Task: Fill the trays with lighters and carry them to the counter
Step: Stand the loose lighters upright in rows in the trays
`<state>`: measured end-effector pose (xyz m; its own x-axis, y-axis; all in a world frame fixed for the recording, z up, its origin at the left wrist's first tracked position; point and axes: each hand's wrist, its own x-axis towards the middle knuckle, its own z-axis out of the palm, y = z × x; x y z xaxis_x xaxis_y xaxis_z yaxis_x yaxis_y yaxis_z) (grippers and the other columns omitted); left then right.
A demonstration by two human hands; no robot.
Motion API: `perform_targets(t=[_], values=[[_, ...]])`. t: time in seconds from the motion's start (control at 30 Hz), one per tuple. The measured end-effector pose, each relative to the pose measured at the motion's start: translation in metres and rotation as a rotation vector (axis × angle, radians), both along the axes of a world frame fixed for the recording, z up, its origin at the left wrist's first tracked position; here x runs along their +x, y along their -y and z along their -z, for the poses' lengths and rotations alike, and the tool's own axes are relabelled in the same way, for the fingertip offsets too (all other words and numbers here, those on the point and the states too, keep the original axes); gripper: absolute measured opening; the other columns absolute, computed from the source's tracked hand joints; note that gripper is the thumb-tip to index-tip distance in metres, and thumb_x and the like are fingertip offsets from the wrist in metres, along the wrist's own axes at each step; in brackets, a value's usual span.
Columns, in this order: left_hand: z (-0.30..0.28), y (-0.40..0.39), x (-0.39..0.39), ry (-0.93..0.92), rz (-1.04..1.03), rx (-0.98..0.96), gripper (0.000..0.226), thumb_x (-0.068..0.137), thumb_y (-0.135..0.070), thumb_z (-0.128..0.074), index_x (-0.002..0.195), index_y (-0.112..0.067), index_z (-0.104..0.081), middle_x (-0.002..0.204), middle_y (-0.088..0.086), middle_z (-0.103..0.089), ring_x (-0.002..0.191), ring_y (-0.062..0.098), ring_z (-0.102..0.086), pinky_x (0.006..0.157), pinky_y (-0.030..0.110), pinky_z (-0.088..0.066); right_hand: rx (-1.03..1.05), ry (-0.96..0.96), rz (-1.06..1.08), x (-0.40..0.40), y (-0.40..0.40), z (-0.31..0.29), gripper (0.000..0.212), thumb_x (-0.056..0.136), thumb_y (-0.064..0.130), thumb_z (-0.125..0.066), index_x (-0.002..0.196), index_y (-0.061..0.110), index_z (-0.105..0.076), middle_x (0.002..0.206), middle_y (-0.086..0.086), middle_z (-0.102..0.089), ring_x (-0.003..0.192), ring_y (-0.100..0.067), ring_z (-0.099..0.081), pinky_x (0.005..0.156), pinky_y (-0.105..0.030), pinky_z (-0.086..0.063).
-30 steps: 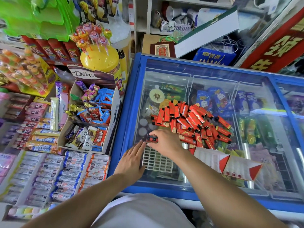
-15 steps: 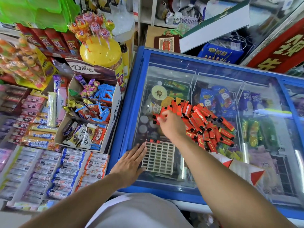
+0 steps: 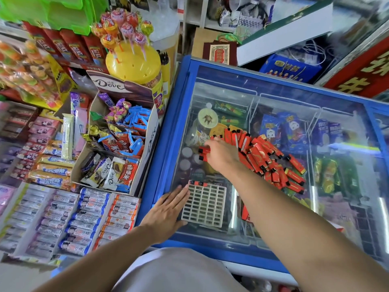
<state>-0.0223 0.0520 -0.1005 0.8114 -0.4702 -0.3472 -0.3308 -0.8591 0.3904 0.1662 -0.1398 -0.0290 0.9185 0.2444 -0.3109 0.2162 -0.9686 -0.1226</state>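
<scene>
A white grid tray (image 3: 203, 207) lies on the freezer's glass lid (image 3: 263, 98), with a couple of red lighters (image 3: 196, 183) standing in its top row. My left hand (image 3: 168, 209) lies flat with straight fingers against the tray's left edge. A heap of red lighters (image 3: 267, 157) is spread on the glass behind the tray. My right hand (image 3: 219, 154) is at the heap's left end and grips a few red lighters (image 3: 203, 153) in its fingers, above the glass and beyond the tray.
The blue freezer frame (image 3: 166, 157) borders the lid on the left. A Dove carton of chocolates (image 3: 117, 144), a yellow lollipop stand (image 3: 132, 62) and rows of gum packs (image 3: 84, 220) fill the shelf to the left. A red sign (image 3: 362, 70) stands far right.
My right hand left the tray's top row, reached up to the heap and now grips a few lighters at its left end. The left hand stayed at the tray's edge.
</scene>
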Motion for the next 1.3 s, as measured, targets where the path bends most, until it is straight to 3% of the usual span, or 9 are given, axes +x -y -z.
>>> perform_targets(t=[0.13, 0.2, 0.3, 0.53, 0.67, 0.77, 0.97, 1.17, 1.3], values=[[-0.004, 0.000, 0.001, -0.050, 0.000, -0.016, 0.087, 0.103, -0.054, -0.042, 0.156, -0.026, 0.022, 0.159, -0.018, 0.035, 0.146, 0.002, 0.033, 0.120, 0.030, 0.016, -0.166, -0.057, -0.116, 0.004, -0.009, 0.006, 0.034, 0.086, 0.006, -0.074, 0.117, 0.014, -0.065, 0.135, -0.009, -0.054, 0.063, -0.012, -0.059, 0.045, -0.027, -0.045], [-0.006, 0.000, 0.002, -0.057, -0.004, -0.015, 0.088, 0.103, -0.054, -0.042, 0.157, -0.026, 0.021, 0.158, -0.019, 0.037, 0.145, 0.001, 0.034, 0.119, 0.028, 0.016, -0.200, -0.077, -0.142, 0.004, -0.015, -0.001, 0.029, 0.084, 0.000, -0.074, 0.111, 0.010, -0.066, 0.137, -0.012, -0.054, 0.077, -0.020, -0.067, 0.054, -0.031, -0.048], [-0.007, 0.000, 0.003, -0.073, -0.007, -0.035, 0.088, 0.102, -0.053, -0.043, 0.158, -0.026, 0.020, 0.159, -0.019, 0.035, 0.145, 0.000, 0.033, 0.117, 0.027, 0.017, -0.262, -0.117, -0.207, 0.003, -0.019, -0.009, 0.028, 0.086, 0.002, -0.075, 0.111, 0.009, -0.064, 0.116, -0.007, -0.065, 0.095, -0.026, -0.067, 0.064, -0.034, -0.045], [-0.010, 0.000, 0.004, -0.081, 0.000, -0.046, 0.091, 0.101, -0.052, -0.046, 0.158, -0.025, 0.019, 0.160, -0.018, 0.033, 0.145, 0.001, 0.033, 0.115, 0.026, 0.020, -0.294, -0.045, -0.270, -0.009, -0.016, -0.015, 0.019, 0.090, 0.012, -0.071, 0.109, 0.018, -0.074, 0.099, -0.004, -0.071, 0.092, -0.025, -0.068, 0.068, -0.029, -0.043], [-0.008, 0.000, 0.003, -0.060, 0.015, -0.027, 0.092, 0.101, -0.054, -0.046, 0.158, -0.023, 0.020, 0.161, -0.016, 0.032, 0.147, 0.004, 0.030, 0.117, 0.027, 0.018, -0.191, -0.022, -0.236, -0.022, -0.008, -0.017, 0.008, 0.088, 0.027, -0.077, 0.094, 0.021, -0.075, 0.086, 0.002, -0.072, 0.086, -0.020, -0.068, 0.070, -0.031, -0.050], [-0.006, 0.000, 0.004, -0.059, 0.016, -0.018, 0.094, 0.100, -0.055, -0.046, 0.157, -0.023, 0.021, 0.161, -0.016, 0.033, 0.148, 0.005, 0.029, 0.118, 0.028, 0.016, 0.046, -0.031, -0.113, -0.032, 0.002, -0.020, 0.024, 0.088, 0.035, -0.076, 0.107, 0.021, -0.072, 0.093, 0.004, -0.073, 0.089, -0.016, -0.066, 0.078, -0.034, -0.053], [-0.007, 0.000, 0.006, -0.049, 0.028, -0.008, 0.094, 0.100, -0.057, -0.046, 0.158, -0.022, 0.019, 0.161, -0.014, 0.032, 0.149, 0.008, 0.026, 0.122, 0.031, 0.010, 0.508, -0.059, 0.253, -0.057, 0.029, -0.034, 0.025, 0.082, 0.044, -0.080, 0.095, 0.023, -0.075, 0.085, 0.011, -0.069, 0.076, -0.010, -0.066, 0.067, -0.027, -0.048], [-0.010, 0.000, 0.006, -0.056, 0.034, -0.005, 0.094, 0.100, -0.055, -0.048, 0.158, -0.020, 0.018, 0.162, -0.012, 0.030, 0.150, 0.009, 0.024, 0.124, 0.033, 0.008, 0.530, -0.190, 0.374, -0.085, 0.045, -0.025, 0.029, 0.077, 0.034, -0.086, 0.098, 0.021, -0.073, 0.108, 0.008, -0.069, 0.099, -0.012, -0.062, 0.087, -0.032, -0.047], [-0.012, 0.001, 0.007, -0.077, 0.030, 0.008, 0.094, 0.100, -0.053, -0.048, 0.159, -0.019, 0.016, 0.162, -0.010, 0.028, 0.151, 0.010, 0.022, 0.124, 0.033, 0.008, 0.539, -0.148, 0.370, -0.103, 0.038, -0.013, 0.023, 0.081, 0.022, -0.084, 0.098, 0.021, -0.068, 0.098, 0.011, -0.066, 0.090, -0.007, -0.062, 0.070, -0.019, -0.043]])
